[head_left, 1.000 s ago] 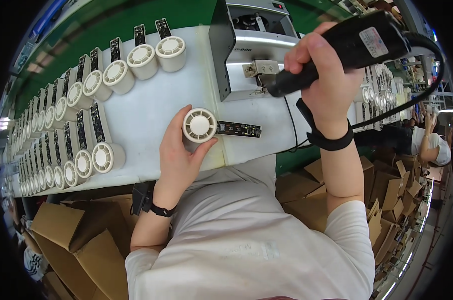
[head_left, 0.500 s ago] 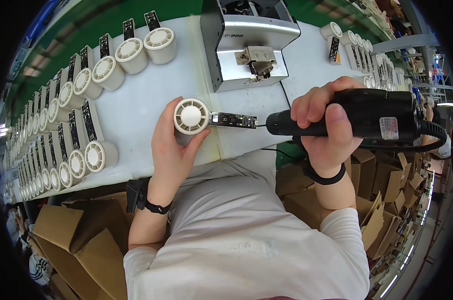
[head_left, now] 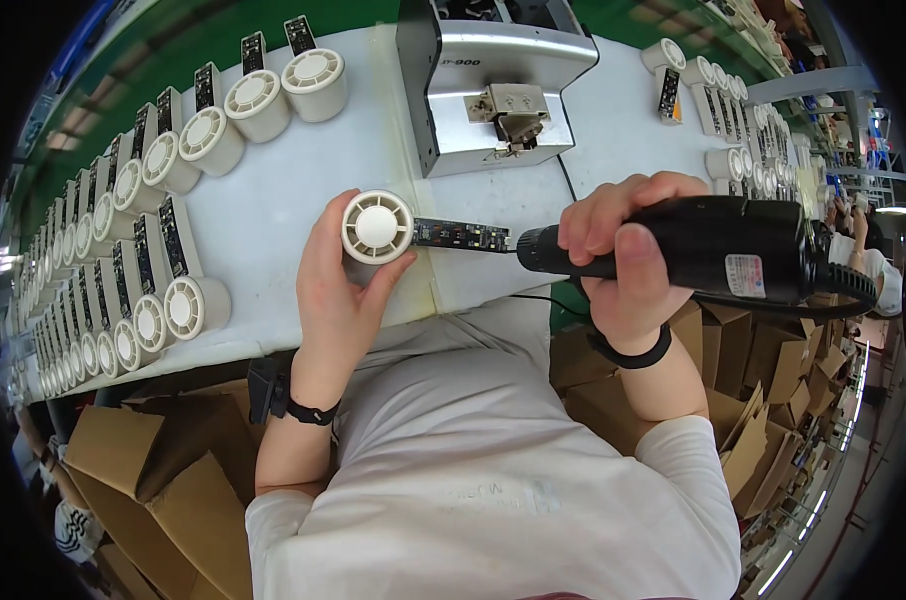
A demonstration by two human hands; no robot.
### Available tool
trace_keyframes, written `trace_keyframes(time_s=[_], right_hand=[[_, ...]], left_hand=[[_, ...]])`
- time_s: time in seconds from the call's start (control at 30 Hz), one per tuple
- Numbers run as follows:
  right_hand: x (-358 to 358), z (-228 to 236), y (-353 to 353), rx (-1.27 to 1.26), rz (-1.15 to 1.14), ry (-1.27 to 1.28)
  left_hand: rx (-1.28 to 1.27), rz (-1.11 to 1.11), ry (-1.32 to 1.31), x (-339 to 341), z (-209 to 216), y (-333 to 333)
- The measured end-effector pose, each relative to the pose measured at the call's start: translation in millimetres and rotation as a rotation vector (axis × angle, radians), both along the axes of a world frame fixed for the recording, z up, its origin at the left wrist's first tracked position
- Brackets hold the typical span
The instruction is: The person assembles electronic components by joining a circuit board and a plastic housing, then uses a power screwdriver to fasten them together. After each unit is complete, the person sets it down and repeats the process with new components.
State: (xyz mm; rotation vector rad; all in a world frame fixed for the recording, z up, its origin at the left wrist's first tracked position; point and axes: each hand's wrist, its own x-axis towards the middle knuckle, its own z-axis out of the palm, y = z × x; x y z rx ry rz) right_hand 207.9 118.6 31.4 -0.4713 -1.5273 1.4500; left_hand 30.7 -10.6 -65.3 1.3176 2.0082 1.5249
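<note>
My left hand point(head_left: 338, 265) is closed round the round white end of a fan-like part point(head_left: 378, 227), whose spoked cap faces up. From its right side a narrow dark circuit board point(head_left: 458, 234) sticks out over the table. My right hand point(head_left: 623, 250) grips a black corded electric screwdriver point(head_left: 718, 245), held nearly level and pointing left. Its bit is at the far end of the board; I cannot tell whether it sits in a screw.
Rows of similar white parts point(head_left: 211, 140) with boards line the white table point(head_left: 273, 200) on the left. A silver machine point(head_left: 503, 90) stands beyond my hands. More parts point(head_left: 668, 95) are at the far right. Open cardboard boxes point(head_left: 163, 460) lie below the table on both sides.
The screwdriver in my right hand has shifted left and tilted slightly, and less of its bit shows beside the board. My left hand and the part have barely moved.
</note>
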Motion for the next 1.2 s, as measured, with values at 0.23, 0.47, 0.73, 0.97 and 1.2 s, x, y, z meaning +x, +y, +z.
trace_keyframes(time_s=[0.23,0.47,0.73,0.97,1.2], right_hand=[[-1,-5,-2,0.009,0.023,0.027],[-3,0,9,0.022,0.041,-0.053],[-32,37,58,0.162,-0.060,0.236],[-54,30,68,0.293,-0.060,0.039],[-53,35,59,0.103,-0.059,0.020]], left_hand=[[-0.002,0.006,0.043,-1,1,1],[-0.013,0.022,0.102,0,1,-2],[0.029,-0.021,0.005,0,3,-5],[0.036,-0.052,-0.051,-1,3,-5],[-0.014,-0.086,-0.034,-6,5,-3]])
